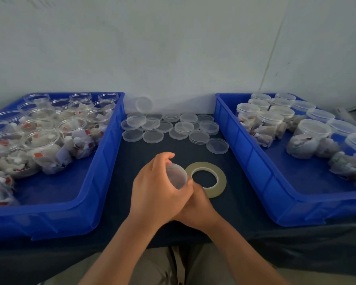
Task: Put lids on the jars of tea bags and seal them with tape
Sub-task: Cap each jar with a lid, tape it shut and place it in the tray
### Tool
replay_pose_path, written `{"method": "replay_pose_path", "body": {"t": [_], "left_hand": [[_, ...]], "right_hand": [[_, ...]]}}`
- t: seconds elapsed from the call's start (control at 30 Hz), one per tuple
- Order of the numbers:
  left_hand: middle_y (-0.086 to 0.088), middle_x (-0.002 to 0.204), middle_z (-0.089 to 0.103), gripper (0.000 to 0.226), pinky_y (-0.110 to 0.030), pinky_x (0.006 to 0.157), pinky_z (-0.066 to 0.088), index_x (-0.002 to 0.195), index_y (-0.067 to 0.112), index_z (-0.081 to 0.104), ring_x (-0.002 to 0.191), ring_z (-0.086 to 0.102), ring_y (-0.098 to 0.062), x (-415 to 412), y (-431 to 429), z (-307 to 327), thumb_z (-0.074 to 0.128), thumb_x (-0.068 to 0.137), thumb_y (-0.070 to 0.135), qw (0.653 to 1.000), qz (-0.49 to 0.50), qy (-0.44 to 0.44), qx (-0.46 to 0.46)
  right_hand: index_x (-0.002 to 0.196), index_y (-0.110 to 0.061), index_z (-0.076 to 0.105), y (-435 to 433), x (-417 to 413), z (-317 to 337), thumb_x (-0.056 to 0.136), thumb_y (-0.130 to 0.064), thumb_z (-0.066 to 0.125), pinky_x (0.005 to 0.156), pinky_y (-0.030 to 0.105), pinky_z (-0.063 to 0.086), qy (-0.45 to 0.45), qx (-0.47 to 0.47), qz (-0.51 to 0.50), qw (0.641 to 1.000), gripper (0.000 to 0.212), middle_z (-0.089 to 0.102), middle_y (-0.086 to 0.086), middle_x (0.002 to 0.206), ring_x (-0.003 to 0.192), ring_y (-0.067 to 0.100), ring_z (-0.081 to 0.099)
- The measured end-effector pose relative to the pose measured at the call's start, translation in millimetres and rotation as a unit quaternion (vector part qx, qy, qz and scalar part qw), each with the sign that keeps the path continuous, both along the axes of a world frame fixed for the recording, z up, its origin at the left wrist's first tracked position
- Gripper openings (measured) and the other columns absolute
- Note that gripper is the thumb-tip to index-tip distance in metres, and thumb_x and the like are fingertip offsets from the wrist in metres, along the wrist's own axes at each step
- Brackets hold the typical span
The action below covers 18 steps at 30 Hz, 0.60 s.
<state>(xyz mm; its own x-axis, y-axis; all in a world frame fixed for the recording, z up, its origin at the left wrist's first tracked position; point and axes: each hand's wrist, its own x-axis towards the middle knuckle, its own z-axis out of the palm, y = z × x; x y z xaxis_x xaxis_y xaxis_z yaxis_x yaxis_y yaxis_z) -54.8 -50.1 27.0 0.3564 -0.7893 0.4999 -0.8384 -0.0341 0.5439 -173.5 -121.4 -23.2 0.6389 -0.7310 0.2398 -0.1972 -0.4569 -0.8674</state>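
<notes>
Maybe halfway: lidded jars [269,120] fill right bin [253,161], open jars [43,140] crowd left bin [103,161], loose lids [152,136] at table [140,155] back edge. Left hand [158,192] grip curled round jar [177,175] mid-table, tape roll [222,179] just beside. Right hand [199,208] grip hidden, can't tell.

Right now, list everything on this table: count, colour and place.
Left blue plastic bin: one, blue, table's left.
Right blue plastic bin: one, blue, table's right.
Open clear plastic jars of tea bags: over ten, clear, left bin.
Lidded clear plastic jars: over ten, clear, right bin.
Loose round clear plastic lids: about twenty, clear, between bins.
Flat tape roll: one, pale yellowish, centre.
Held clear plastic jar: one, clear, in hands.
Left hand: grips the held jar.
Right hand: beside it, fingers hidden.
</notes>
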Motion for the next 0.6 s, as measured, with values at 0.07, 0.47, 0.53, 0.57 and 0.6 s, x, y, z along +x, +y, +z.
{"method": "replay_pose_path", "body": {"t": [0.07, 0.47, 0.53, 0.57, 0.6], "left_hand": [[0.024, 0.115, 0.061, 0.072, -0.011, 0.083, 0.039, 0.133, 0.041, 0.045, 0.101, 0.059, 0.002, 6, -2, 1, 0.061, 0.07, 0.073, 1.0, -0.025, 0.003, -0.006], [0.029, 0.131, 0.053, 0.091, -0.009, 0.092, 0.044, 0.142, 0.041, 0.046, 0.125, 0.053, 0.004, 28, 22, -32, 0.08, 0.064, 0.074, 0.984, -0.061, 0.153, -0.074], [0.033, 0.136, 0.052, 0.086, -0.011, 0.096, 0.043, 0.141, 0.051, 0.044, 0.129, 0.052, 0.005, 39, 24, -33, 0.077, 0.066, 0.079, 0.98, -0.086, 0.169, -0.054], [0.034, 0.141, 0.05, 0.084, -0.013, 0.098, 0.043, 0.141, 0.058, 0.04, 0.132, 0.05, 0.006, 45, 24, -32, 0.074, 0.068, 0.082, 0.979, -0.106, 0.169, -0.033], [0.035, 0.146, 0.046, 0.081, -0.014, 0.101, 0.042, 0.14, 0.064, 0.037, 0.135, 0.047, 0.007, 49, 23, -31, 0.072, 0.069, 0.083, 0.978, -0.121, 0.171, -0.009]], "right_hand": [[0.132, -0.032, 0.062, -3, 2, -1, 0.071, -0.031, 0.094, 0.091, 0.043, 0.062, -0.016, -0.004, -0.004, 1.0, 0.069, 0.074, -0.013, 0.117, 0.111, 0.012, 0.072], [0.162, -0.051, -0.011, 0, -7, -1, 0.064, -0.065, 0.094, 0.123, 0.023, 0.004, 0.044, -0.008, 0.007, 0.999, 0.145, -0.013, -0.039, 0.166, 0.154, -0.013, -0.009], [0.154, -0.063, -0.021, -11, -21, 2, 0.057, -0.079, 0.089, 0.118, 0.025, -0.005, 0.065, -0.006, -0.043, 0.997, 0.148, -0.024, -0.052, 0.155, 0.143, -0.027, -0.017], [0.155, -0.062, -0.019, -18, -29, 5, 0.058, -0.082, 0.085, 0.118, 0.028, -0.005, 0.1, -0.017, -0.074, 0.992, 0.144, -0.024, -0.054, 0.152, 0.141, -0.028, -0.017], [0.16, -0.053, -0.015, -26, -37, 8, 0.062, -0.081, 0.081, 0.12, 0.029, -0.001, 0.159, -0.036, -0.097, 0.982, 0.14, -0.021, -0.05, 0.156, 0.144, -0.024, -0.015]]}}
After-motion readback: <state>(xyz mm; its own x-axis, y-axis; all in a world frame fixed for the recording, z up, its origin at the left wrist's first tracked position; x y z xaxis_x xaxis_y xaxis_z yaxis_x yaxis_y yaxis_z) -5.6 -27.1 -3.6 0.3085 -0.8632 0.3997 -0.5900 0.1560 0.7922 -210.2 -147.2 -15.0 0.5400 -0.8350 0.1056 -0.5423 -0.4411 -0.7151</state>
